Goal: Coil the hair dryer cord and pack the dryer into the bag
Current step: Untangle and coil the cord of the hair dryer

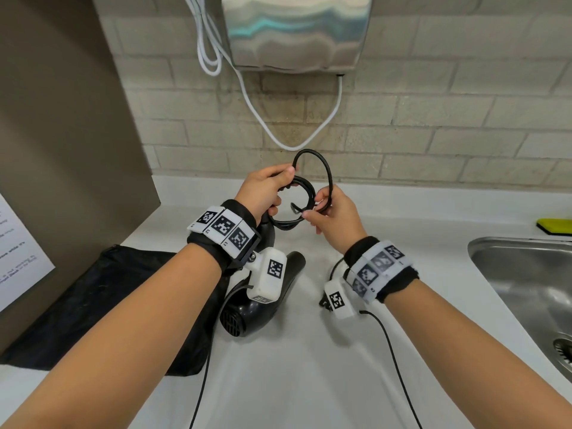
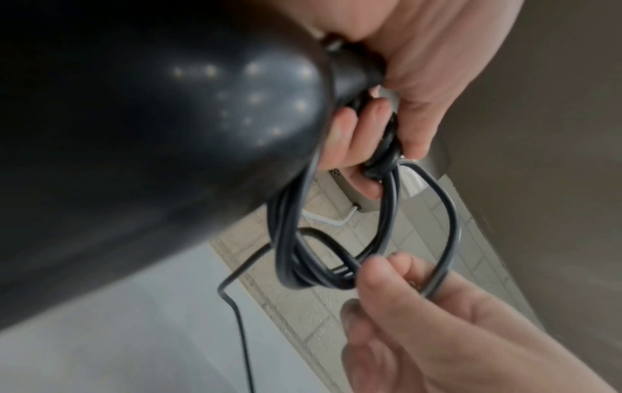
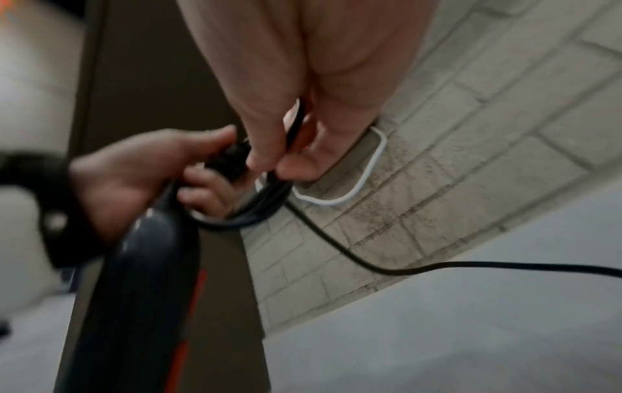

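A black hair dryer (image 1: 244,314) hangs handle-up below my left hand (image 1: 278,184), its grille end low over the white counter; whether it touches the counter I cannot tell. My left hand grips several loops of the black cord (image 1: 312,168) just past the handle's end. My right hand (image 1: 315,209) pinches the newest loop beside the coil. The loose cord (image 1: 393,351) trails over the counter toward me. The black bag (image 1: 93,305) lies flat at the left. In the left wrist view, fingers (image 2: 356,149) curl round the coil (image 2: 387,239). The right wrist view shows the handle (image 3: 134,292).
A steel sink (image 1: 520,274) is set in the counter at the right, with a yellow sponge (image 1: 554,226) behind it. A metal hand dryer (image 1: 294,32) with a white cable (image 1: 257,113) hangs on the tiled wall. A brown partition (image 1: 62,119) stands at the left.
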### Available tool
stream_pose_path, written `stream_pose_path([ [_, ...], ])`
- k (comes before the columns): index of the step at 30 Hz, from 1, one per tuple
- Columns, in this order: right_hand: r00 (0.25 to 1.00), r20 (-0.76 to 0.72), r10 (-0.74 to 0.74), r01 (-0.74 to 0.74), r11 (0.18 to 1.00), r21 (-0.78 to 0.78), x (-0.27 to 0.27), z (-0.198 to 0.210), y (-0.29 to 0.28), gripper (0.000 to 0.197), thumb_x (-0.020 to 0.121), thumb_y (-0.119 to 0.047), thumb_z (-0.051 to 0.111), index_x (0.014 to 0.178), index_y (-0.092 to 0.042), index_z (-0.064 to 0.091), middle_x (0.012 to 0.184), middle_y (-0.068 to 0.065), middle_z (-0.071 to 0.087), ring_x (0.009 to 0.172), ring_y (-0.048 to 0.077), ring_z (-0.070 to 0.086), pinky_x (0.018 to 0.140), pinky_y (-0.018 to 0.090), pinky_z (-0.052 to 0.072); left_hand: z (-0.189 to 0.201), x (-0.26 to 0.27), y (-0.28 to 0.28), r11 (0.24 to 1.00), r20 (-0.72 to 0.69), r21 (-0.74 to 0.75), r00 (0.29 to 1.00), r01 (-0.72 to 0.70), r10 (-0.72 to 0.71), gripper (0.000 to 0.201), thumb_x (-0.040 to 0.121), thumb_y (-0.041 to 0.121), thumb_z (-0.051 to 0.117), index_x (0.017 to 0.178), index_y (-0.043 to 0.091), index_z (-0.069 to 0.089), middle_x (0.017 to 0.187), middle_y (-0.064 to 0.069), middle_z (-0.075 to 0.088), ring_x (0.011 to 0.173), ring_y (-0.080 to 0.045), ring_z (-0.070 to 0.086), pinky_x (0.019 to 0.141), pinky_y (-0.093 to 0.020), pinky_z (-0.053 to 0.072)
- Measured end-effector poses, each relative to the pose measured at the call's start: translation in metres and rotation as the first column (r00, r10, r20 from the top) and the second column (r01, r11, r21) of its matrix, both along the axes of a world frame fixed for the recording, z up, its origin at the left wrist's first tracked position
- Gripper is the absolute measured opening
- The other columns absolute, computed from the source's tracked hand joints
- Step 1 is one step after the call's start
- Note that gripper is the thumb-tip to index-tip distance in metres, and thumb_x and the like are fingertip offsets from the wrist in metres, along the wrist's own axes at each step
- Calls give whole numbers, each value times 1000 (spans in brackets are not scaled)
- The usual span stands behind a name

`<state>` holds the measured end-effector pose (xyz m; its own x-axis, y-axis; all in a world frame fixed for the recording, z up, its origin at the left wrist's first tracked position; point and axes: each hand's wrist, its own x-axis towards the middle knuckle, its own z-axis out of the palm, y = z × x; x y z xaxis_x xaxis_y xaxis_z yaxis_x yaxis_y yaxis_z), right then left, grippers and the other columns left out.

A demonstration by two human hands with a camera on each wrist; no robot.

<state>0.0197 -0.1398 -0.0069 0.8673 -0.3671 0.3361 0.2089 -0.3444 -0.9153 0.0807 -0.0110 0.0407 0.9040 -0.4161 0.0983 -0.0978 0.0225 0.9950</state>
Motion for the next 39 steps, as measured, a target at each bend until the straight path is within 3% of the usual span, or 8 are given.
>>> stream_pose_path([
  [4, 987, 6, -163, 159, 955, -249, 7, 3, 8, 33, 75, -11, 73, 82, -14, 41, 68, -7, 42, 57, 4, 39, 52, 10, 36, 2, -5, -1, 999, 20, 30, 1000, 20, -21, 18, 95, 26, 52, 108, 24, 63, 85, -1, 57, 38, -5, 28, 36, -16, 26],
  [12, 997, 59, -50, 68, 930, -360, -6, 0, 7, 32, 91, -8, 51, 120, -3, 41, 82, -8, 42, 70, 4, 44, 63, 8, 36, 0, -1, -2, 999, 13, 26, 1000, -27, 27, 23, 94, 27, 53, 109, 13, 63, 79, 2, 62, 39, -6, 28, 36, -16, 25],
  [15, 986, 142, -84, 118, 960, -254, -7, 0, 3, 33, 84, -1, 58, 113, -7, 44, 84, -5, 44, 71, 15, 52, 67, 30, 51, -1, -5, -6, 1000, 4, 18, 1000, -7, 7, 20, 94, 28, 52, 105, 15, 63, 77, 3, 61, 40, -6, 28, 36, -15, 26],
  [19, 976, 194, -101, 165, 922, -351, -7, -3, 8, 43, 82, 0, 62, 122, -2, 49, 100, 0, 37, 72, 16, 48, 70, 12, 42, -1, -12, -10, 1000, 2, 3, 1000, 6, -6, 23, 95, 28, 51, 111, 16, 62, 81, 3, 61, 38, -5, 30, 36, -16, 28],
  [25, 981, 113, -155, 192, 779, -597, -10, -4, 18, 56, 88, -8, 55, 139, -8, 32, 114, 12, 40, 77, 22, 50, 72, 33, 48, 0, -13, -7, 999, 20, 6, 999, 50, -50, 27, 96, 27, 50, 121, 25, 58, 85, 2, 61, 40, -5, 30, 36, -16, 28],
  [31, 974, 202, -106, 207, 783, -587, -18, 6, 5, 30, 93, -13, 49, 118, 1, 55, 101, 15, 52, 75, 19, 47, 76, 38, 47, 1, -13, -4, 999, 32, -6, 999, 34, -34, 18, 95, 23, 51, 107, 24, 64, 83, -1, 60, 38, -4, 27, 36, -16, 25],
  [35, 949, 283, -136, 242, 891, -384, -15, 33, -5, 32, 93, -10, 47, 124, -2, 53, 99, 7, 56, 84, 12, 47, 78, 19, 38, 0, -20, -11, 998, 51, 21, 997, 57, -58, 14, 95, 25, 52, 101, 23, 65, 78, -2, 59, 37, -4, 26, 36, -16, 22],
  [39, 945, 302, -122, 218, 927, -306, -14, 35, -7, 16, 88, -5, 53, 91, -17, 64, 81, -6, 55, 66, 23, 56, 64, 37, 52, 0, -24, -14, 997, 40, 22, 996, 77, -78, 16, 95, 25, 51, 103, 21, 64, 78, -2, 59, 37, -4, 26, 36, -15, 21],
])
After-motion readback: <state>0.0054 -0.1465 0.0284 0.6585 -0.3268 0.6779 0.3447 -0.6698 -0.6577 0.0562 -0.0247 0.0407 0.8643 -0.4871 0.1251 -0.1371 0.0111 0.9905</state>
